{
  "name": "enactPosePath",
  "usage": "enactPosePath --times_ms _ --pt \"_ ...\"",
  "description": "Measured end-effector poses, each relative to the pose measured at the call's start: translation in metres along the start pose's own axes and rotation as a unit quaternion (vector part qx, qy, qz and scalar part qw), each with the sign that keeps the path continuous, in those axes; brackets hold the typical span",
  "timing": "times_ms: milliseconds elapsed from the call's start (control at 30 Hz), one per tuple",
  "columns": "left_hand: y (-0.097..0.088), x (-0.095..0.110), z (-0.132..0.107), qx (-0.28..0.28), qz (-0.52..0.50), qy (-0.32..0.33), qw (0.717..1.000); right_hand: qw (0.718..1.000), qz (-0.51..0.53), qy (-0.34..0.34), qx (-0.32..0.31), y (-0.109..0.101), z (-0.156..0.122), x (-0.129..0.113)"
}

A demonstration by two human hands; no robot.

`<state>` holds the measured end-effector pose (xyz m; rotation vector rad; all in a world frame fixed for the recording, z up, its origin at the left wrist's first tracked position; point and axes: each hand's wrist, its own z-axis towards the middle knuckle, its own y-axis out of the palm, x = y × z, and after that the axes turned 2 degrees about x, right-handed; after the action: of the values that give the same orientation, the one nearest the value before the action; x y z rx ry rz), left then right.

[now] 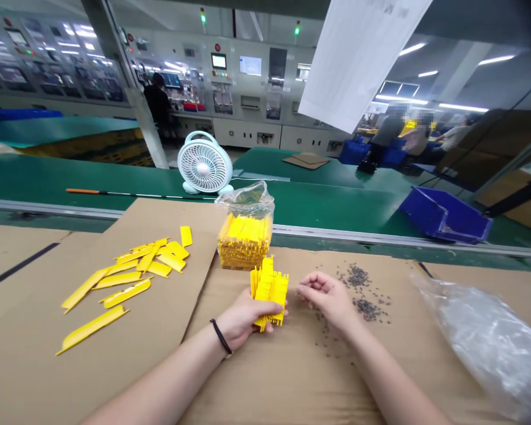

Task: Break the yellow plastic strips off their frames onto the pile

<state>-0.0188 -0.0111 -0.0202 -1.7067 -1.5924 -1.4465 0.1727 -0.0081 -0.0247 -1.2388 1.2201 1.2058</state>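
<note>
My left hand [243, 319] is closed around a stack of yellow plastic comb-like parts [269, 289], held upright over the cardboard. My right hand [330, 298] hovers just right of the stack with fingers pinched together; what it pinches is too small to make out. A scatter of tiny dark screws [363, 292] lies on the cardboard right of that hand. Behind the stack stands a clear bag of more yellow parts [245, 239].
Several long yellow plastic strips [128, 274] lie spread at left on the cardboard sheets [168, 354]. A small white fan [205, 165] sits on the green conveyor [327, 203]. A blue bin [445, 215] is at right, a crumpled clear bag [491, 342] at lower right. People work in the background.
</note>
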Motion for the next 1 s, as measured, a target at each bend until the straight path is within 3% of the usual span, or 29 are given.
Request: enactPosePath --times_ms 100,233,400,600,800,1000 --pt "0.005 0.002 -0.002 0.025 -0.016 0.011 1.000 0.994 0.087 0.060 -0.024 0.010 -0.003 0.003" --pt "0.009 0.002 -0.003 0.029 -0.017 0.041 0.999 0.987 0.125 0.102 -0.009 0.018 -0.006 0.004" --pt "0.010 -0.005 0.000 0.049 -0.022 0.060 0.997 0.987 0.133 0.085 0.014 0.028 -0.008 0.010" --pt "0.008 -0.010 0.003 0.051 -0.030 0.082 0.995 0.996 0.071 0.032 0.040 0.036 -0.015 0.008" --pt "0.012 -0.010 0.003 0.094 -0.028 0.096 0.990 0.995 0.061 0.068 0.033 0.037 -0.017 0.005" --pt "0.015 -0.006 -0.001 0.125 0.007 0.103 0.987 0.978 0.163 0.127 -0.016 0.036 -0.016 0.007"
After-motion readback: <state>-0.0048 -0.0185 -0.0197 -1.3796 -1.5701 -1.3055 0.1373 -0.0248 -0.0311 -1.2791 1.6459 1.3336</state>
